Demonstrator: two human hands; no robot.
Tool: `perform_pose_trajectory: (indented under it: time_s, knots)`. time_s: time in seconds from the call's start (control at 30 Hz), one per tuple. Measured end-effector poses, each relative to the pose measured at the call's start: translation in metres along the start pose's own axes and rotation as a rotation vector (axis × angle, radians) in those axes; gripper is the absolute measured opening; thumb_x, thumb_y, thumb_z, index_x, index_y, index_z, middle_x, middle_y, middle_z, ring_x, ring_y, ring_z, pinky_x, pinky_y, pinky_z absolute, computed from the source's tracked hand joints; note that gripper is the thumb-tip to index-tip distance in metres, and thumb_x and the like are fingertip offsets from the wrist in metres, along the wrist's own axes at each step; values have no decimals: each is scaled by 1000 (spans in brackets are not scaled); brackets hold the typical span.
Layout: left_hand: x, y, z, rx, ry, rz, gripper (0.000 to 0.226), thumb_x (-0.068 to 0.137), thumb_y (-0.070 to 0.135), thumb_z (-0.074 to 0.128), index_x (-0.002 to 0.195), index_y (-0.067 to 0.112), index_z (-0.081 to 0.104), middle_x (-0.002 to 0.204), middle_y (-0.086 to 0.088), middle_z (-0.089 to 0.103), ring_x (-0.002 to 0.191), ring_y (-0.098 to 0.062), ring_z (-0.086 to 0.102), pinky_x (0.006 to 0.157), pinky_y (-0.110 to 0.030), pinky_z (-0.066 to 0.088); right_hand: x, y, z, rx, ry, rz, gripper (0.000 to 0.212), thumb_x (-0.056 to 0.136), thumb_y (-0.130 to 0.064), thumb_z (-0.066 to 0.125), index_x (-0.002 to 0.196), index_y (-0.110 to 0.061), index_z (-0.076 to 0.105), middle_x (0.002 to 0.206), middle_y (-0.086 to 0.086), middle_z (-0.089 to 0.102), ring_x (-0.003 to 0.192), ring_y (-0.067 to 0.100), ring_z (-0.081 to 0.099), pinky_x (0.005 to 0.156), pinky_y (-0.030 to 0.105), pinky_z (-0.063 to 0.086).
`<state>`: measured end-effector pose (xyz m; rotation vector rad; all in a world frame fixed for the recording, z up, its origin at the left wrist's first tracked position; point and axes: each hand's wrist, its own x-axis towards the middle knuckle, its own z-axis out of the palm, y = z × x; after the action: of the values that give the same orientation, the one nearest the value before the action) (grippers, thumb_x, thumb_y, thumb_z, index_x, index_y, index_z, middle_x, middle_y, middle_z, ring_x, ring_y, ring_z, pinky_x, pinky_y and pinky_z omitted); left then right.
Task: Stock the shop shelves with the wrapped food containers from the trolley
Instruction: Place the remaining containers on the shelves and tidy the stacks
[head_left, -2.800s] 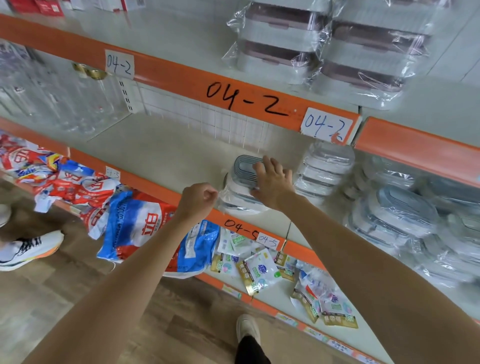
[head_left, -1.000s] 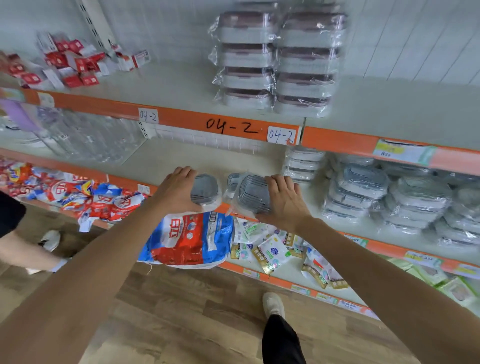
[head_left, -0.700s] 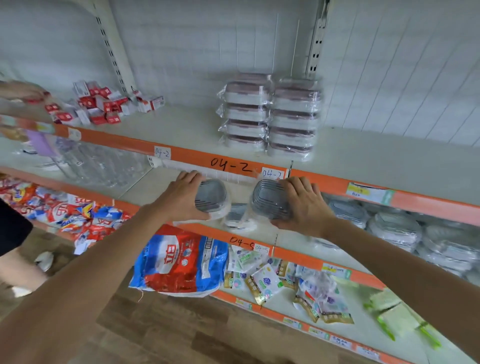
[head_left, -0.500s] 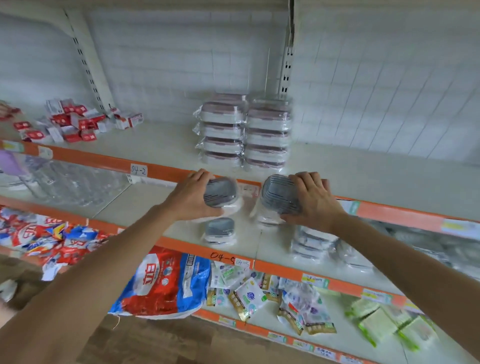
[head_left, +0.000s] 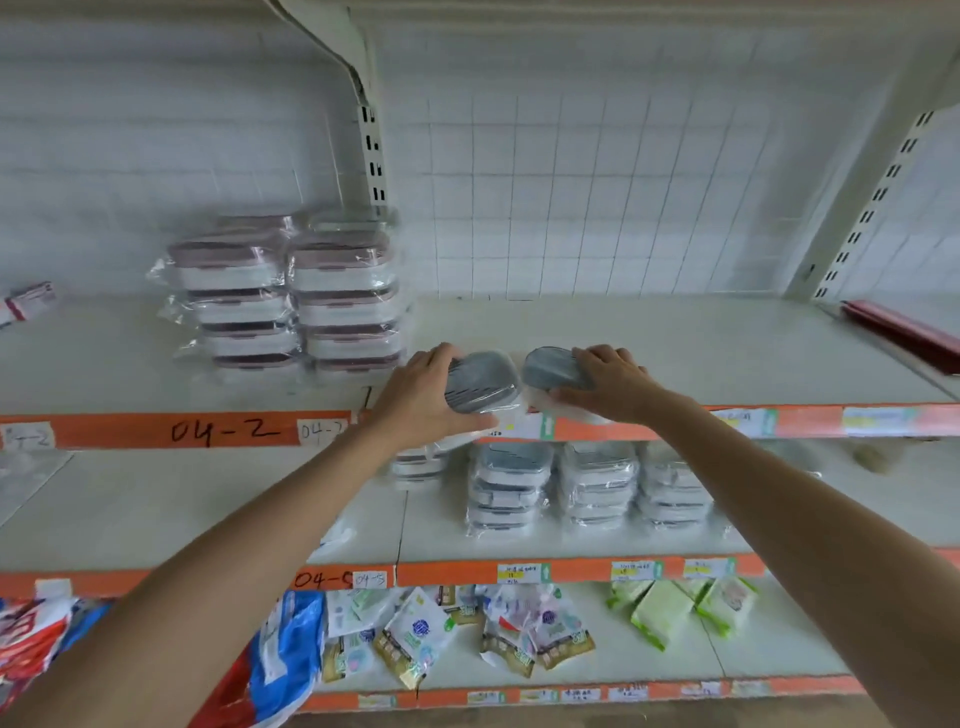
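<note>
Each of my hands holds a wrapped white food container with a grey lid, at the front edge of the upper shelf (head_left: 675, 358). My left hand (head_left: 415, 400) grips the left container (head_left: 480, 384), tilted toward me. My right hand (head_left: 613, 382) grips the right container (head_left: 553, 371) from its right side. The two containers sit side by side, nearly touching. Stacks of like grey-lidded containers (head_left: 597, 483) stand on the shelf below. No trolley is in view.
Two stacks of wrapped pink-lidded containers (head_left: 291, 296) stand to the left on the upper shelf. A red flat pack (head_left: 904, 332) lies at its far right. Orange shelf edges carry labels "04-2" (head_left: 223, 428). Sachets and bags (head_left: 415, 639) fill the bottom shelf.
Both hands lifted the two grey-lidded containers from the middle shelf up to the front edge of the upper shelf, and the view tilted upward.
</note>
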<state>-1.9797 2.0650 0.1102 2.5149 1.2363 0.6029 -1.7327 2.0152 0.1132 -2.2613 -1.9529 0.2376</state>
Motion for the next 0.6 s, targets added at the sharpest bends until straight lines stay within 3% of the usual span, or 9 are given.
perform_pose_trajectory:
  time_s: [0.07,0.13,0.2,0.33,0.43,0.5,0.6]
  knots:
    - [23,5,7,-30,-26,-41,72,67,52,78,119,16,45,115,1,52,107,-18,47,91,-34,39,8,16,-1,-27,-14,26,66,95,-53,36,148,-17,20,151,7,23,137,29,21,109,46,24]
    - [43,4,16,-84,-65,-62,69,69,51,78,119,15,47,116,0,52,107,-18,48,90,-33,41,20,31,-1,4,28,-6,52,102,-33,29,150,-17,14,154,13,15,138,33,19,110,47,25]
    - [58,-1,27,-150,-80,-93,68,69,51,78,120,15,50,116,2,51,106,-15,48,85,-27,40,30,43,0,15,-14,-24,49,103,-24,27,150,-21,12,155,15,8,138,36,16,109,50,27]
    - [78,-18,41,-170,-62,-86,87,60,61,78,132,22,47,133,1,40,124,-17,35,101,-26,30,51,49,2,15,-60,3,53,102,-37,27,150,-22,11,157,13,2,142,35,8,112,53,22]
    - [86,-34,45,-170,-48,-166,85,63,56,79,137,43,40,141,-1,19,136,-22,20,114,-39,21,70,52,-1,121,-84,34,78,92,-60,39,151,-19,8,156,7,11,143,28,10,115,48,16]
    - [90,-39,48,-183,-6,-202,88,57,61,79,135,48,40,137,-1,17,135,-22,21,116,-43,20,79,52,0,104,-81,-19,94,84,-65,49,151,-17,5,153,5,14,141,26,12,115,44,19]
    - [92,-39,53,-248,120,-239,90,60,47,85,138,38,39,130,-4,23,125,-16,25,107,-24,20,95,56,6,131,-2,-70,102,77,-61,64,150,-16,10,149,7,21,137,28,18,114,40,23]
